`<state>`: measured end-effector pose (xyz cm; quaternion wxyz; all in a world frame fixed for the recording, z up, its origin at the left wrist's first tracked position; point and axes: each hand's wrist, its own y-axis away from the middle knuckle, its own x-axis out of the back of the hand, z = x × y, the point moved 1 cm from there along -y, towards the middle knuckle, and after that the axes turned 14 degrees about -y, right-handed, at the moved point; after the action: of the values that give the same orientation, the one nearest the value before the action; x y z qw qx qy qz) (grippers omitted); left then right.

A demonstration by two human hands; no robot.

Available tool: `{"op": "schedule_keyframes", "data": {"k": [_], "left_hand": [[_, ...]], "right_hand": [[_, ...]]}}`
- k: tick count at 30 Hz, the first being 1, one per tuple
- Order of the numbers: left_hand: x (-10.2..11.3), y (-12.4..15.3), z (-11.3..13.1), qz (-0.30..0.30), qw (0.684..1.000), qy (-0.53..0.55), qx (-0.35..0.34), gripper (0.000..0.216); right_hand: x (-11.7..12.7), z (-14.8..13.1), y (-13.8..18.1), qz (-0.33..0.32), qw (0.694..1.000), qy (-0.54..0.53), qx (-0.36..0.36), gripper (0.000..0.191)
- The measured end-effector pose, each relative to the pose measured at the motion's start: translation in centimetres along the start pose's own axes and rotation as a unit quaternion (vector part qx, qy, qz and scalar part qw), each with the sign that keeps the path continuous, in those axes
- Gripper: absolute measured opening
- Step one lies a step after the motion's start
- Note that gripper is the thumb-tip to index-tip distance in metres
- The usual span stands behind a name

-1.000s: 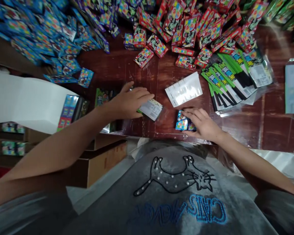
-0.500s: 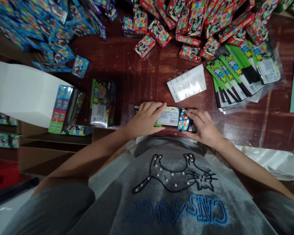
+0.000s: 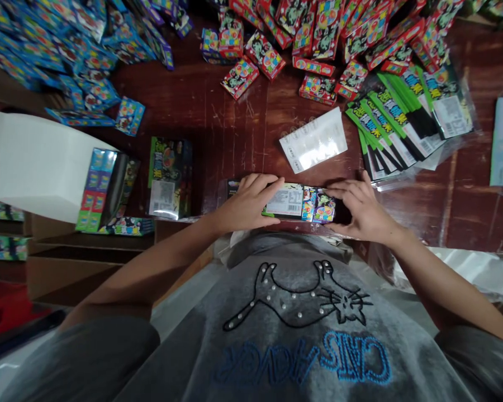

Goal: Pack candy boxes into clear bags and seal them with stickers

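Note:
My left hand (image 3: 251, 202) is wrapped across a black-and-green package with a white label (image 3: 288, 200), its thumb along the near edge and fingers along the far edge. Small colourful boxes (image 3: 318, 205) stand in a row against the package's right end. At the outer end of that row is my right hand (image 3: 360, 209), curved in a C, with fingertips at the far corner of the last box and the thumb by its near edge. Part of the package's left end is hidden under my left hand.
A white sticker sheet (image 3: 314, 139) lies beyond my hands. Fanned green-and-black packages (image 3: 398, 123) are at the right, red boxes (image 3: 324, 33) and blue boxes (image 3: 88, 61) heaped behind. Left stand a dark packed box (image 3: 170, 178) and a multicoloured pack (image 3: 96, 190) near the table edge.
My right hand has slid right and its fingers have spread, uncovering more of the small boxes. My left hand stays on the labelled package. The whole view has shifted slightly.

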<state>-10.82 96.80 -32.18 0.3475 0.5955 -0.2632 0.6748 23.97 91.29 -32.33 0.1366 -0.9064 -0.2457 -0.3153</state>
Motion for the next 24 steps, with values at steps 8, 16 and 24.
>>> {"op": "schedule_keyframes", "data": {"k": [8, 16, 24], "left_hand": [[-0.3, -0.6, 0.7, -0.013, 0.999, 0.043, -0.017, 0.1], [0.0, -0.8, 1.2, -0.004, 0.999, 0.047, 0.028, 0.099], [0.3, -1.5, 1.4, -0.024, 0.998, 0.052, 0.036, 0.097]], "right_hand": [[0.2, 1.1, -2.6, -0.07, 0.994, -0.083, 0.018, 0.072], [-0.8, 0.9, -2.4, 0.012, 0.999, -0.016, 0.026, 0.074], [-1.0, 1.0, -2.3, 0.022, 0.999, 0.009, 0.038, 0.073]]}}
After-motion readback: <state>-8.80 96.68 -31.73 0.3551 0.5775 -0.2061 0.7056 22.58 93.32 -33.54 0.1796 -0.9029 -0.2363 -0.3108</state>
